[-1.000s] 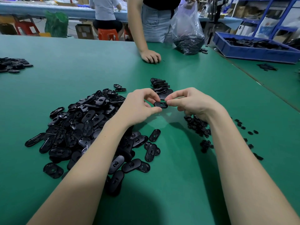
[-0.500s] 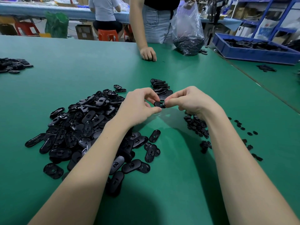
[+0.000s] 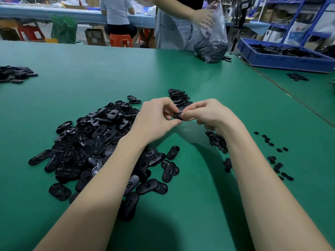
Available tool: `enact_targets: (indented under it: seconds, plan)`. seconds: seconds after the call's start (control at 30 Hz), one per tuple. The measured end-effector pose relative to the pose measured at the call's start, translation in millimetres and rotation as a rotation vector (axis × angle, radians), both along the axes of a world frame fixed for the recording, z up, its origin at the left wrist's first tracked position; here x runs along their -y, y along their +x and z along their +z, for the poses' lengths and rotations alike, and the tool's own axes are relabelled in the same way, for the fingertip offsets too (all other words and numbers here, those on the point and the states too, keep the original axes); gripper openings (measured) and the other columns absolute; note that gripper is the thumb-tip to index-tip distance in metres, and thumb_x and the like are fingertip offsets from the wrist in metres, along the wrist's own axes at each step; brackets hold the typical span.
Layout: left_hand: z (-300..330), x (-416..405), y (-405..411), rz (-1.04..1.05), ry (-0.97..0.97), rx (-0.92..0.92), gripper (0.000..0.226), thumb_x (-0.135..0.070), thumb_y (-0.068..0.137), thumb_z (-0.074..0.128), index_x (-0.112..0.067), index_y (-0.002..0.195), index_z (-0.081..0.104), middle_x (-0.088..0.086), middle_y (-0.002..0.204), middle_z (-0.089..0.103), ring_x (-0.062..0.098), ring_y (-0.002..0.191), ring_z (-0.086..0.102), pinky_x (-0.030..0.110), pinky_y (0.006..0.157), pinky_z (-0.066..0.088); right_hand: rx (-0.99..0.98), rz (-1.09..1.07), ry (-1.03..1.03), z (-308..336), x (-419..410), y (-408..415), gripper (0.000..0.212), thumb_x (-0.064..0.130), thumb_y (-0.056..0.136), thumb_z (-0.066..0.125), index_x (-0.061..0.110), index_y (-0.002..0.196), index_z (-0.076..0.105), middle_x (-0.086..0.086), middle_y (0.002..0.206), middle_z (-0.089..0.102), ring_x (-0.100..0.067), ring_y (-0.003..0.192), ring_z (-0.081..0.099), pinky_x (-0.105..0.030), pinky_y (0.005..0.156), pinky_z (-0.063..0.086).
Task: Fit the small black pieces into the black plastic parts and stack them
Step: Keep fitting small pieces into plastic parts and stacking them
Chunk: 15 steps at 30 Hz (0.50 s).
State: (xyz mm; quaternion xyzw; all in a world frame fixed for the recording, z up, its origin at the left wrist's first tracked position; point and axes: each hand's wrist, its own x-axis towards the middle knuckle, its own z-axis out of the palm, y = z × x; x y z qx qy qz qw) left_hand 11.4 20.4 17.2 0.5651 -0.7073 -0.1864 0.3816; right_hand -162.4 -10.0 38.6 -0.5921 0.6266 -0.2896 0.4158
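Pressing step: I hold one black plastic part [image 3: 178,115] between both hands, above the green table [image 3: 90,69].
Left hand [image 3: 156,117]: fingers curled, pinching the part's left end.
Right hand [image 3: 208,115]: fingers curled on its right end; any small piece under them is hidden.
Change: a second ago the part lay flat and exposed; now fingertips cover it, so seating is likely underway.
Stack [image 3: 178,97]: just beyond my hands.
Unfitted pile [image 3: 94,142]: left.
Small pieces [image 3: 217,142]: right.

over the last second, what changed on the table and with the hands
The other person's hand lifted off the green table and now touches the plastic bag. The left hand and right hand still pinch the black part together; the piles stayed put.
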Motion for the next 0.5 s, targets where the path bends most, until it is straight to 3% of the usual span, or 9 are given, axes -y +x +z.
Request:
enact_targets:
  seconds: [0.1, 0.2, 0.27, 0.4, 0.5]
  plan:
    - [-1, 0, 0, -0.01, 0.0, -0.021, 0.019, -0.022, 0.073, 0.085, -0.025, 0.085, 0.071, -0.011, 0.079, 0.073, 0.005, 0.076, 0.068, 0.026, 0.081, 0.054, 0.043, -0.004, 0.042, -2, 1, -3, 0.016, 0.025, 0.074, 0.088, 0.024, 0.081, 0.073, 0.01, 0.057, 0.061, -0.012, 0.053, 0.033, -0.017, 0.039, 0.021]
    - [0, 0, 1, -0.036, 0.003, -0.069, 0.018, -0.018, 0.074, 0.085, -0.021, 0.086, 0.073, -0.01, 0.08, 0.074, 0.003, 0.072, 0.066, 0.008, 0.065, 0.044, 0.075, 0.017, 0.081, -5, -1, -7, 0.018, 0.034, 0.072, 0.09, 0.027, 0.084, 0.078, 0.012, 0.069, 0.071, -0.009, 0.054, 0.039, -0.018, 0.042, 0.024]
    - [1, 1, 2, -0.058, 0.033, -0.104, 0.019, -0.013, 0.075, 0.084, -0.019, 0.088, 0.073, -0.007, 0.081, 0.074, 0.0, 0.07, 0.063, 0.005, 0.064, 0.041, 0.093, 0.024, 0.078, -7, -1, -10, 0.019, 0.038, 0.069, 0.092, 0.029, 0.079, 0.078, 0.017, 0.064, 0.068, -0.007, 0.054, 0.043, -0.02, 0.043, 0.025]
    - [0, 5, 2, -0.061, 0.167, -0.18, 0.016, -0.008, 0.083, 0.075, -0.021, 0.091, 0.072, 0.0, 0.081, 0.075, 0.006, 0.063, 0.062, 0.02, 0.065, 0.047, 0.043, 0.036, -0.029, -13, 1, -12, 0.024, 0.044, 0.062, 0.094, 0.032, 0.067, 0.074, 0.016, 0.052, 0.053, -0.005, 0.047, 0.041, -0.018, 0.041, 0.026]
    - [-3, 7, 2, 0.0, 0.193, -0.209, 0.012, -0.014, 0.082, 0.077, -0.024, 0.086, 0.071, -0.005, 0.071, 0.073, 0.002, 0.053, 0.056, 0.018, 0.057, 0.042, 0.018, 0.083, -0.079, -14, 2, -9, 0.026, 0.045, 0.061, 0.095, 0.03, 0.069, 0.075, 0.008, 0.06, 0.051, -0.007, 0.047, 0.035, -0.019, 0.042, 0.024]
